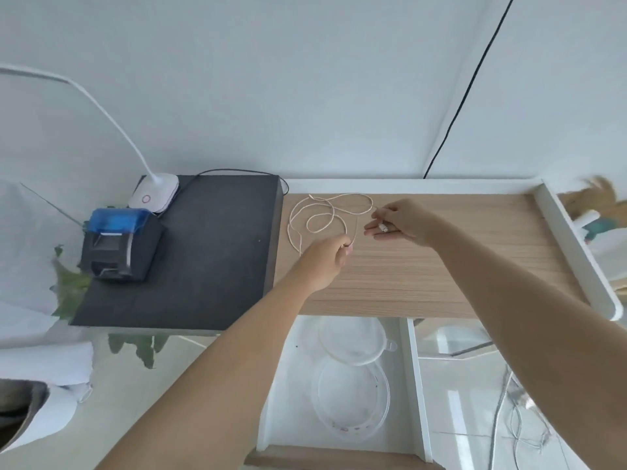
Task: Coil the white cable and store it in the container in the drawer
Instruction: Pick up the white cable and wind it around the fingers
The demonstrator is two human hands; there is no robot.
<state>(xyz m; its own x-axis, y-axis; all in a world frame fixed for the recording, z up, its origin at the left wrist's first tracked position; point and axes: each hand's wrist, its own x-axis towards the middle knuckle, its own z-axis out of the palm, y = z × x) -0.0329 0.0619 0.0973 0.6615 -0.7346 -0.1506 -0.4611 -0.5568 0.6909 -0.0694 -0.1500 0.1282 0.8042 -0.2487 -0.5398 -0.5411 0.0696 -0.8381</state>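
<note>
The thin white cable (319, 212) lies in loose loops on the wooden desk top (424, 266), toward its back left. My left hand (327, 257) pinches a stretch of the cable near the front of the loops. My right hand (402, 222) holds the cable's plug end between its fingers, just right of the loops. Below the desk edge the white drawer (291, 368) stands pulled out. Inside it sits a clear round container (351, 400), and its clear lid (353, 340) lies behind it.
A black mat (210, 252) left of the desk carries a small black and blue printer (118, 245) and a white lamp base (154, 195). A white raised rail (573, 245) bounds the desk's right side. Loose wires (522, 422) lie on the floor at the lower right.
</note>
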